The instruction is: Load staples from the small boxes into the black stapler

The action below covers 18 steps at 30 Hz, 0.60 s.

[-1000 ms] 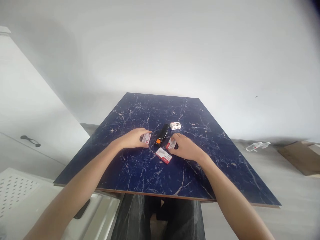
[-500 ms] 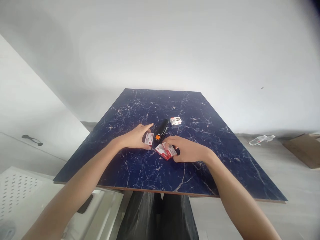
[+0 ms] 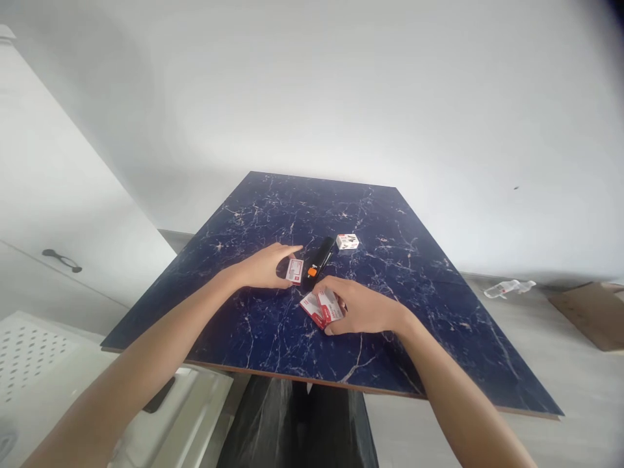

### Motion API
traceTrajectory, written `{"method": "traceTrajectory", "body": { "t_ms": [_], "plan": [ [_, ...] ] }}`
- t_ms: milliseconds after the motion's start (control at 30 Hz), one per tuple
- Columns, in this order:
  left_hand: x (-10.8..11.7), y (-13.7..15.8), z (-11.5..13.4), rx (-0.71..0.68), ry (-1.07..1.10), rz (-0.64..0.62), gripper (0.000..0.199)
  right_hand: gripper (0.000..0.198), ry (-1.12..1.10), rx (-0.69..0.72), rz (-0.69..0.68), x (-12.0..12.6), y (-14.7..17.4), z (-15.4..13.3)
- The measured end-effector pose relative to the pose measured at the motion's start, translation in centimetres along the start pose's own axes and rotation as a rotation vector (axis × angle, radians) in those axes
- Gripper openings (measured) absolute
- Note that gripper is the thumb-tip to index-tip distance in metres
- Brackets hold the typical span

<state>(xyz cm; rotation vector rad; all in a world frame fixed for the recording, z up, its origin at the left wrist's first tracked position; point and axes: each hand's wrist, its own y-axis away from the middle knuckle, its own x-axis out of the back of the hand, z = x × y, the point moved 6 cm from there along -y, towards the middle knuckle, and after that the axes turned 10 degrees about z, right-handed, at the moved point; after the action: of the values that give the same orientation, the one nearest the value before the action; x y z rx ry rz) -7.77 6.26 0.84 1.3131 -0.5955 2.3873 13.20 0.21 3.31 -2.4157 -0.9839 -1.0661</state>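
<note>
A small white-and-red box (image 3: 294,270) sits between the thumb and fingers of my left hand (image 3: 260,266), its index finger stretched out above the box. My right hand (image 3: 363,307) is closed on a red-and-white box (image 3: 330,305). A second red-and-white box (image 3: 312,308) lies partly under that one, fanned out to the left. Between my hands, a little farther off, lies a black stapler (image 3: 322,255) with an orange part at its near end. Just beyond it to the right stands a white box (image 3: 348,242) with dark pictures printed on it.
The dark blue marbled table (image 3: 273,338) has a pale wall behind it. On the floor to the right lie a clear plastic bottle (image 3: 502,289) and a brown cardboard box (image 3: 592,315). A white cabinet (image 3: 73,195) with a dark handle stands at the left.
My right hand has drawn the two red-and-white boxes slightly toward me, away from the stapler. My left hand has hardly moved. The view has tilted a little.
</note>
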Motion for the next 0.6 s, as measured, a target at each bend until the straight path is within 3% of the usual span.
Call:
{"method": "traceTrajectory", "body": {
  "t_ms": [133,233,333,467,600],
  "plan": [
    [0.0,0.1,0.3,0.002,-0.001,-0.005,0.096,0.071,-0.019,0.025,-0.023,-0.4,0.0,-0.2],
    [0.0,0.1,0.3,0.000,0.005,-0.004,0.097,0.062,0.003,0.021,-0.064,-1.1,-0.2,0.0],
    [-0.1,0.0,0.3,-0.034,0.010,-0.002,0.095,0.052,0.034,-0.005,-0.020,-1.4,-0.4,0.0],
    [0.0,0.0,-0.1,-0.051,-0.042,0.079,0.089,0.047,0.001,0.063,0.141,-0.4,-0.4,-0.5],
    [0.1,-0.2,-1.0,-0.006,-0.038,0.152,0.089,0.045,-0.014,0.091,0.511,3.3,-0.5,-0.4]
  ]
}}
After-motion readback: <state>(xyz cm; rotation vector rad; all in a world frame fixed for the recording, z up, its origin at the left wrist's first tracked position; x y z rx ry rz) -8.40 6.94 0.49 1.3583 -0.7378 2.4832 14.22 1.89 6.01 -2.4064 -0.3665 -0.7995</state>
